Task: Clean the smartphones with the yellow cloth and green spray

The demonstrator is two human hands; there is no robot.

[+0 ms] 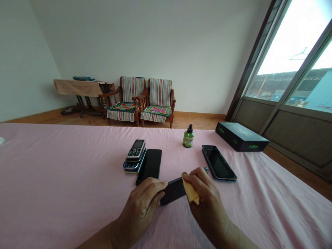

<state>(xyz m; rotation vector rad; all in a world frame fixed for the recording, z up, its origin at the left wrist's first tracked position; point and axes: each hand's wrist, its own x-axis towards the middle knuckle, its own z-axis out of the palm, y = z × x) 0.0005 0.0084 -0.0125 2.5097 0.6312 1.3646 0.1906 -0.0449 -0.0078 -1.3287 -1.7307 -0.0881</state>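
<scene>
Between my hands, a dark smartphone (173,192) is held at a tilt above the pink cloth. My left hand (143,204) pinches its left end between thumb and fingers. A yellow cloth (191,192) is gripped in my right hand (206,193) and pressed around the phone's right part, which is mostly hidden. Just beyond my left hand lies a black smartphone (150,165), screen up. Beside it is a stack of older phones, a silver keypad phone (136,150) on top. To the right of my right hand, a large black phone or tablet (219,162) rests on another flat device.
A green bottle with a black cap (188,137) stands further back on the pink cloth (64,180). A black box (241,137) sits at the far right edge. Two wooden armchairs (157,98) and a cloth-covered table (77,87) are against the wall.
</scene>
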